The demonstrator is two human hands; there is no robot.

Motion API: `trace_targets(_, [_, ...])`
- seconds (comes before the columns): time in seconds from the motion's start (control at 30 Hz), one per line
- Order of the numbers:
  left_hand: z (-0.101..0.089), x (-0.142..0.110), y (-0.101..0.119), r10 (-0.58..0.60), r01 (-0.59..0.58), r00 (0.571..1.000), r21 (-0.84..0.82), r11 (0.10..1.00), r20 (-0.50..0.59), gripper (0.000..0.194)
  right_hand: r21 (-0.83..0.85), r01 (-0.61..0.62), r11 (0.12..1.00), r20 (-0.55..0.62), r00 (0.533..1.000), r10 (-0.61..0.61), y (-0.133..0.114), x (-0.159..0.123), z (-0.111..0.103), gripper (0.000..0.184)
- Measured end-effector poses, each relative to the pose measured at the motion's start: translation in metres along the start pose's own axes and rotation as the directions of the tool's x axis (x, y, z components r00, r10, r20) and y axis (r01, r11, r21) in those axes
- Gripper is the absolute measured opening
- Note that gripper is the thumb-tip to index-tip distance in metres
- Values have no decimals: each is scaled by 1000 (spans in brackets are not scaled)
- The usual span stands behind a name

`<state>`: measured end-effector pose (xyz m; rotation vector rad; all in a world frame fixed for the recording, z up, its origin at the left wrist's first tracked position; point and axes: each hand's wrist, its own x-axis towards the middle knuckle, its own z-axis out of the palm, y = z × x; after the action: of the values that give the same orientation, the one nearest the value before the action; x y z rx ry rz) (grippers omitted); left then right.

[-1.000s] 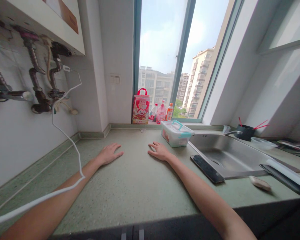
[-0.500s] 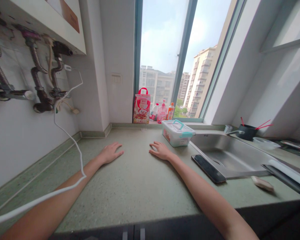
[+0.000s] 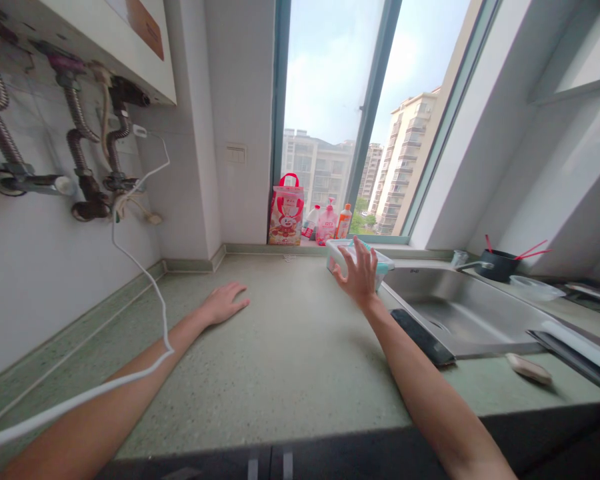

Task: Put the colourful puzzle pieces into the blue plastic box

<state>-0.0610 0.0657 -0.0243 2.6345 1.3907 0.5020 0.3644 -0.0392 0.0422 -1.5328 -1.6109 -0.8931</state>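
My left hand lies flat on the green speckled countertop, fingers stretched out and holding nothing. Raised off the counter, my right hand has its fingers spread in front of a clear plastic storage box with a turquoise handle and clasp. The hand covers much of the box's front and lid; whether the fingertips touch it I cannot tell. Just right of my right forearm is a black phone, beside the sink.
A steel sink is set in the counter at right, with a black pot and a clear bowl behind it. A red bag and several bottles stand on the windowsill. A white cable hangs across my left forearm.
My right hand has lifted from the countertop and moved right and forward to the storage box, its fingers spreading. My left hand stays in place.
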Motion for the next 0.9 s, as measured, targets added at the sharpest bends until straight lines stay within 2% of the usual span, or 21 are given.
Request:
trace_targets(0.07, [0,0,0,1,-1,1000,28,1000,15,78,-61,-92,994,-70,994,88,15,-3,-2,61])
trace_targets(0.17, [0,1,0,8,-9,1000,46,999,27,79,-110,-240,964,-141,964,224,35,-13,7,65])
trace_targets(0.27, [-1,1,1,6,-7,999,46,999,31,78,-97,-381,920,-142,920,366,48,-24,24,58])
trace_targets(0.33, [-2,0,2,2,-4,999,49,999,36,77,-59,-423,904,-125,902,414,54,-29,34,58])
trace_targets(0.5, [-1,-1,2,-4,3,1000,19,1000,17,76,3,-360,933,-114,927,358,65,-32,46,64])
trace_targets(0.73, [1,0,0,-6,6,1000,-15,1000,-19,74,69,-367,928,-89,924,372,72,-31,50,52])
trace_targets(0.9, [-1,0,1,-2,2,1000,5,1000,3,78,104,-327,939,-83,938,336,73,-30,47,51])
